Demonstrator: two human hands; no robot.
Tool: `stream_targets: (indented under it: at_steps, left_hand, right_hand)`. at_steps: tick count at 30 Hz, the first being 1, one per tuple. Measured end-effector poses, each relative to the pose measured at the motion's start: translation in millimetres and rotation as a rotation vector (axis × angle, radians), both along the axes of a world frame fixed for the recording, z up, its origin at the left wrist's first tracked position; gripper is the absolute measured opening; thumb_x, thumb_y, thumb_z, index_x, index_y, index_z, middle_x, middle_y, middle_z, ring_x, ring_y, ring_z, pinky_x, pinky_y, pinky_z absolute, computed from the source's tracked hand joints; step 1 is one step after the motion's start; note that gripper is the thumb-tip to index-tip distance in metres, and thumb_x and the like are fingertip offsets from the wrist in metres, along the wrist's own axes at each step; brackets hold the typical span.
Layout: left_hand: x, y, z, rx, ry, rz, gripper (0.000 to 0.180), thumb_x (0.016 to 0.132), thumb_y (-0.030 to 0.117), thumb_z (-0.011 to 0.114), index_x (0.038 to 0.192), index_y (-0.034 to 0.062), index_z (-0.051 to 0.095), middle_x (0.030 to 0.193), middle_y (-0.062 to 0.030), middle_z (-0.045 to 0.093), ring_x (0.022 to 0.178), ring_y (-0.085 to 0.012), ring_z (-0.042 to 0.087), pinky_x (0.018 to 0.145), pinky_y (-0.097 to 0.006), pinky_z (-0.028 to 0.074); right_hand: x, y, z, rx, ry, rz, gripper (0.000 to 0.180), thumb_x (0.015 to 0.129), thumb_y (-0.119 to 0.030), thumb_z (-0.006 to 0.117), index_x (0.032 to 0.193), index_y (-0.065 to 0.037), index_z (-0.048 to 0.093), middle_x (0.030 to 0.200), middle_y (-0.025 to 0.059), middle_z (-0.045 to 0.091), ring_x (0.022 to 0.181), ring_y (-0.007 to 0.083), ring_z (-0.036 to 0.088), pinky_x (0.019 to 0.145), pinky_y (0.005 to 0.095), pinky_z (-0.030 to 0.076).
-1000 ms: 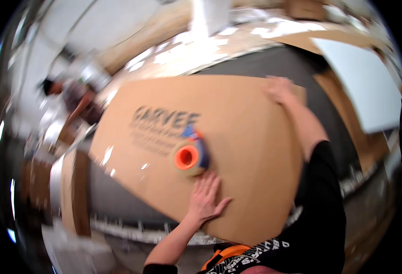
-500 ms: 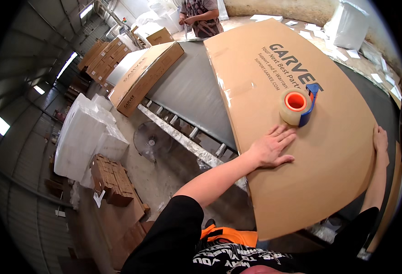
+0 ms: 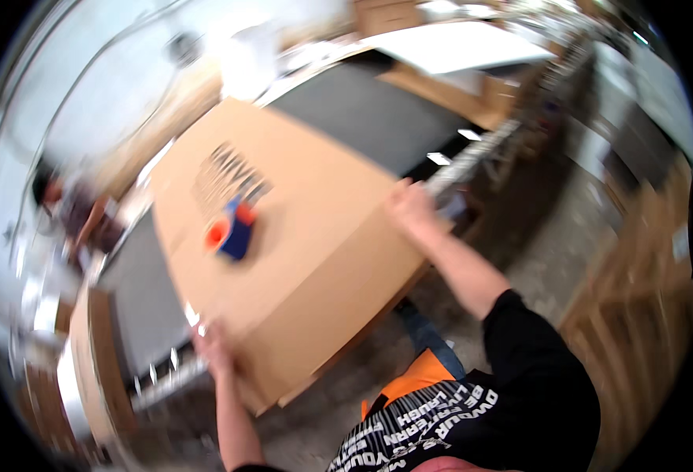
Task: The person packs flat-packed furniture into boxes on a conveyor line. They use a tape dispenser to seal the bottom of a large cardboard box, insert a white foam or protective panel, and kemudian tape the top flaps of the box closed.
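Observation:
A large flat cardboard box (image 3: 283, 275) lies across the belt in front of me, dark lettering on its top. My left hand (image 3: 215, 348) grips its near left edge, close to the corner. Farther along, at the right edge, my right hand (image 3: 412, 208) has its fingers curled over the side. Motion blurs both hands. On top of the box, left of the middle, rests a blue tape dispenser (image 3: 240, 238) with an orange core; neither hand touches it.
The dark conveyor belt (image 3: 362, 102) runs beyond and left of the box. Another cardboard box (image 3: 95, 362) stands at the left. A white sheet (image 3: 457, 47) lies on cardboard at the far right. One person (image 3: 91, 216) is at the far left. Stacked cardboard (image 3: 637, 322) fills the right.
My view has swung to the right. My left hand, flat on the box top before, is now at its left edge; the right hand is still at the right edge. The dispenser stays on top.

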State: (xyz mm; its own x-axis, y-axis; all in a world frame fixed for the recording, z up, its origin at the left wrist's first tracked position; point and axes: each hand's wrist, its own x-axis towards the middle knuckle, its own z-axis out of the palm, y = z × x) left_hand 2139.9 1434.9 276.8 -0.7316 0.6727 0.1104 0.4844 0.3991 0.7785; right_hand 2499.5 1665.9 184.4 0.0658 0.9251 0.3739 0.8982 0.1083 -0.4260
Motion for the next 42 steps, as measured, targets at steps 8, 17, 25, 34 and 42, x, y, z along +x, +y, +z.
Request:
stream_targets:
  at_steps: [8, 17, 25, 34, 42]
  left_hand:
    - [-170, -32, -98, -0.54, 0.256, 0.425, 0.075, 0.093, 0.065, 0.036, 0.121, 0.0, 0.059, 0.125, -0.0274, 0.058, 0.117, -0.0416, 0.055, 0.097, -0.051, 0.044]
    - [-115, -81, -69, -0.596, 0.265, 0.508, 0.084, 0.089, 0.069, 0.044, 0.115, -0.0086, 0.062, 0.109, -0.0297, 0.065, 0.1, -0.0473, 0.062, 0.085, -0.052, 0.049]
    - [131, 31, -34, -0.574, 0.875, -0.691, 0.105, 0.064, 0.047, 0.084, 0.141, -0.0057, 0.036, 0.147, -0.0271, 0.035, 0.137, -0.0509, 0.029, 0.113, -0.054, 0.027]
    - [125, 47, -71, -0.224, 1.154, -0.487, 0.073, 0.081, 0.044, 0.066, 0.131, -0.0062, 0.051, 0.133, -0.0272, 0.054, 0.12, -0.0556, 0.049, 0.101, -0.058, 0.042]
    - [146, 94, -16, -0.476, 0.793, -0.803, 0.094, 0.073, 0.051, 0.075, 0.143, -0.0002, 0.039, 0.145, -0.0306, 0.038, 0.131, -0.0579, 0.033, 0.11, -0.06, 0.029]
  right_hand:
    - [-43, -60, -38, 0.403, 0.258, -0.113, 0.056, 0.086, -0.033, 0.057, 0.127, 0.004, 0.047, 0.115, 0.026, 0.049, 0.104, 0.0413, 0.048, 0.09, 0.0515, 0.04]
    - [-64, -8, -101, 0.747, 0.674, 0.151, 0.062, 0.09, -0.04, 0.047, 0.131, 0.006, 0.039, 0.118, 0.0251, 0.051, 0.105, 0.0398, 0.049, 0.095, 0.0503, 0.039]
    - [-15, 20, -92, 0.687, 0.693, 0.213, 0.065, 0.088, -0.041, 0.049, 0.132, 0.006, 0.038, 0.121, 0.0253, 0.049, 0.102, 0.0406, 0.049, 0.093, 0.0511, 0.039]
    - [112, -65, -108, -1.045, 1.461, -0.218, 0.035, 0.083, -0.025, 0.059, 0.109, -0.003, 0.062, 0.105, 0.0102, 0.066, 0.092, 0.0233, 0.065, 0.078, 0.0411, 0.052]
    - [16, -11, 47, -0.832, 1.834, -0.203, 0.021, 0.08, -0.018, 0.066, 0.094, -0.003, 0.063, 0.079, 0.0037, 0.063, 0.072, 0.0158, 0.062, 0.07, 0.0332, 0.052]
